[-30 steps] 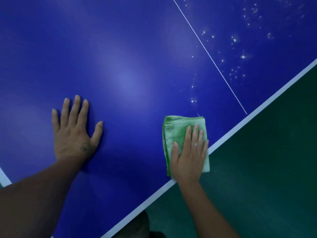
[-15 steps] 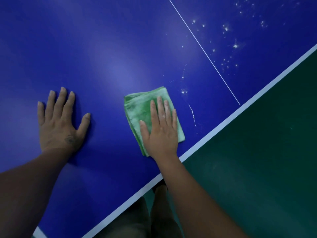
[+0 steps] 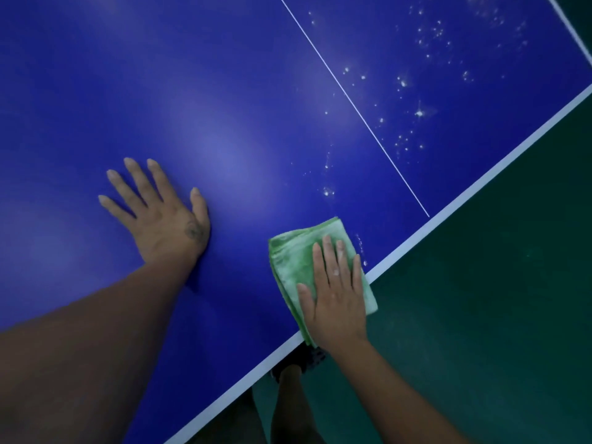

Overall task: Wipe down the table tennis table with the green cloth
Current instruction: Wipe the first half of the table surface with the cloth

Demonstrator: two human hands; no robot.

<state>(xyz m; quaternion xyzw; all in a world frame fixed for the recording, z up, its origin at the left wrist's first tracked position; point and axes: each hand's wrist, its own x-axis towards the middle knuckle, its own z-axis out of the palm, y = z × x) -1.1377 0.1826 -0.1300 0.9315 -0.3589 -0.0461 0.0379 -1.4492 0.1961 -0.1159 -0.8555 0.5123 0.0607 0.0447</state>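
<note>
Green cloth (image 3: 293, 261) back at table (image 3: 224, 91) edge under flat right hand (image 3: 336, 299); left hand (image 3: 163, 213) splayed.

Your blue bench (image 3: 224, 91) has a white edge stripe (image 3: 480, 184) and a thin white line (image 3: 352, 104) running across to meet it. White specks (image 3: 419, 113) dot the surface right of that line, with a few left of it. The folded green cloth (image 3: 294, 261) lies at the edge, one corner overhanging, under your flat right hand (image 3: 336, 302). Your left hand (image 3: 166, 216) rests flat, fingers spread, apart from it.
</note>
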